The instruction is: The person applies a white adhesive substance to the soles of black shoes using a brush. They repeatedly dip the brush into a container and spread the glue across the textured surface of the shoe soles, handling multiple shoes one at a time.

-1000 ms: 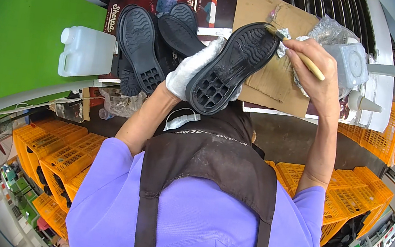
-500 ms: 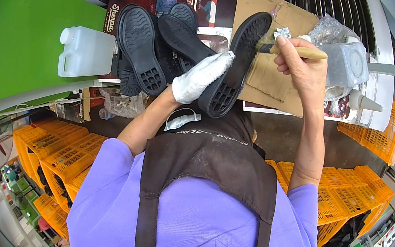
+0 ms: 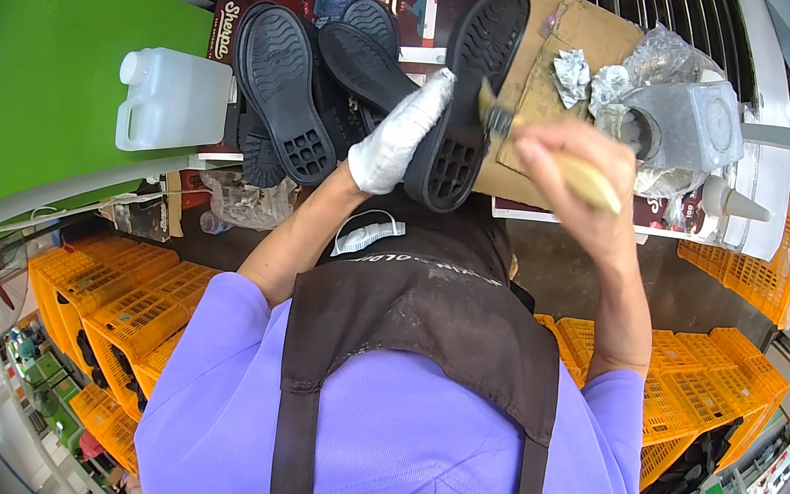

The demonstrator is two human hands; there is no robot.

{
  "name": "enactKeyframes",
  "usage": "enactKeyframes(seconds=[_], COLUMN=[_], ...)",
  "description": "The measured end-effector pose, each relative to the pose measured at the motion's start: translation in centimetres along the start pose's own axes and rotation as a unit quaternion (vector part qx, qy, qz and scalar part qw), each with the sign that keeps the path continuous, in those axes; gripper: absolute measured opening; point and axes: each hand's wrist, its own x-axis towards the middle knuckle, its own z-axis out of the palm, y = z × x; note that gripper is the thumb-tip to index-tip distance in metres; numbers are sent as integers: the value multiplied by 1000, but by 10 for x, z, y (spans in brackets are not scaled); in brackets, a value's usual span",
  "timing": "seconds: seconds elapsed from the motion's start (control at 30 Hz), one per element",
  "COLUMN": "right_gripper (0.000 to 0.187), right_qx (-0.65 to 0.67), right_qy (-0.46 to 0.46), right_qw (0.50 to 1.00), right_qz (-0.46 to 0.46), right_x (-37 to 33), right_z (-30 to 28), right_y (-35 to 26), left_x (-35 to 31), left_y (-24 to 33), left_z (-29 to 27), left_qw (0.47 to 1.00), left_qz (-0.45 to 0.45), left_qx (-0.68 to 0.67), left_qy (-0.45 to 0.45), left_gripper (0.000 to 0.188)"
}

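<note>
My left hand (image 3: 398,141), in a white glove, grips a black rubber shoe sole (image 3: 485,52) along its left edge. The sole stands lengthwise in front of me, its grid-patterned end nearer my apron. In my bare right hand (image 3: 593,164) is a paintbrush (image 3: 501,120) with a pale wooden handle. Its bristles are at the right part of the sole's surface; whether they touch is hard to tell. Motion blurs the right fingers. More black soles (image 3: 284,70) lie overlapping to the left of my gloved hand.
Cardboard (image 3: 502,171) lies beneath the work. To the right are crumpled foil (image 3: 571,77), a tipped translucent container (image 3: 704,129) with an open mouth, and a nozzle bottle (image 3: 735,202). A white jug (image 3: 178,105) lies at the left. Orange crates (image 3: 128,316) flank me.
The sole has shifted slightly away from me and left, with my left hand still on it. My right hand has brought the brush down and left, from beside the sole's edge onto its near half.
</note>
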Motion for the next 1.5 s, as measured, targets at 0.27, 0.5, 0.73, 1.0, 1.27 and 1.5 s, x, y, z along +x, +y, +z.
enactKeyframes(seconds=[0.27, 0.5, 0.73, 1.0, 1.27, 1.5], right_gripper=[4, 8, 11, 26, 39, 37], right_qx=[59, 15, 54, 232, 492, 671], right_qy=[72, 7, -19, 21, 73, 147], right_qw=[992, 999, 991, 915, 787, 633], right_qz=[85, 47, 117, 330, 364, 356], right_x=[7, -1, -3, 5, 2, 0], right_z=[-3, 4, 4, 4, 22, 18], right_y=[-14, -19, -24, -22, 17, 28], left_x=[2, 8, 5, 6, 10, 11], left_y=[-1, 2, 6, 0, -10, -2], left_z=[-8, -13, -10, -13, -18, -10], left_qw=[989, 955, 964, 949, 961, 982], left_qz=[35, 139, 158, 212, 266, 176], left_qx=[143, 257, 204, 224, 79, -68], left_qy=[17, 53, 63, 61, 12, 30], left_gripper=[44, 44, 50, 69, 71, 67])
